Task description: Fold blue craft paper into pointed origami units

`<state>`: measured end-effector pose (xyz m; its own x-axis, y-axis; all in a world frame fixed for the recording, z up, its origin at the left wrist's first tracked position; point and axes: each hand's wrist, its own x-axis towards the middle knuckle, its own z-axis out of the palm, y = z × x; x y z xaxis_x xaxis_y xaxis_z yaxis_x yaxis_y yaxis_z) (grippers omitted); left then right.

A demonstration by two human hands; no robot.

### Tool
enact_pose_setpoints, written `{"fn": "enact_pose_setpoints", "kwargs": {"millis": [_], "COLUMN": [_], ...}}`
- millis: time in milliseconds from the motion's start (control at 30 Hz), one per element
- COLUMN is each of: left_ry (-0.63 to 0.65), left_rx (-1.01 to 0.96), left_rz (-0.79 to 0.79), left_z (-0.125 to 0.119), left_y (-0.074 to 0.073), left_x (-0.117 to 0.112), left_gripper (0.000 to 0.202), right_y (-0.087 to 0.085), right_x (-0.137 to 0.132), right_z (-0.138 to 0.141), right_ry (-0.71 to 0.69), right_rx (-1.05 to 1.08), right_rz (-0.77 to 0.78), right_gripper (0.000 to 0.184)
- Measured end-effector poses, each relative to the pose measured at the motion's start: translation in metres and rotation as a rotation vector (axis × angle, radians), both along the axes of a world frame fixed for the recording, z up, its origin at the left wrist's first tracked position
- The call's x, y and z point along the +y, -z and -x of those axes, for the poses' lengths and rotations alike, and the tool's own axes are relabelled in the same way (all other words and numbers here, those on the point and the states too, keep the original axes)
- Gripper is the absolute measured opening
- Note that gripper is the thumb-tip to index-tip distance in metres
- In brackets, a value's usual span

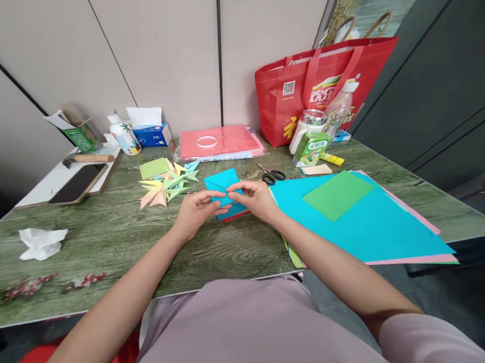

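A small blue sheet of paper [221,179] with crease lines is held up before me, over the middle of the table. My left hand [197,210] pinches it from the left, with thumb and fingertips on its lower part. From the right, my right hand [254,198] grips it near the centre, its fingertips close to the left ones. Beneath the hands lies more blue paper with a red edge [237,217] showing; how many sheets cannot be made out. Folded pastel paper pieces [171,181] lie heaped to the left. Black-handled scissors [273,174] rest just beyond my right hand.
Large blue sheets [376,225] with a green square [337,195] on top cover the right side. Behind stand a red bag [274,103], a green carton [310,149] and a pack of red paper [223,141]. Leftward are a phone [78,183], hammer [89,157] and crumpled tissue [43,243].
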<state>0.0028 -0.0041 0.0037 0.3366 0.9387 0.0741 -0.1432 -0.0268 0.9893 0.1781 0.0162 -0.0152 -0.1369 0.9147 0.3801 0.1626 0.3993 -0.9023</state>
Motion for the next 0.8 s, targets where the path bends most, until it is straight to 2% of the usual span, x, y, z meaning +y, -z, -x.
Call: {"fn": "enact_pose_setpoints", "kwargs": {"millis": [167,367,800], "left_ry": [-0.031,0.082,0.070], "left_rx": [-0.044,-0.017,0.005], "left_rz": [-0.002,0.029,0.046], "left_z": [0.0002,0.0017,0.0006], "left_y": [0.0005,0.0007,0.0025], "left_x": [0.0014,0.0003,-0.0002], "left_gripper": [0.022,0.025,0.026], "right_y": [0.0004,0.0020,0.0031], "right_x": [-0.0001,0.0013,0.0020], "right_z": [-0.0007,-0.0003,0.0004], "right_ry": [0.005,-0.019,-0.032], "right_rx": [-0.014,-0.016,-0.026], "right_rz": [-0.011,-0.021,-0.034], "right_gripper": [0.021,0.019,0.020]}}
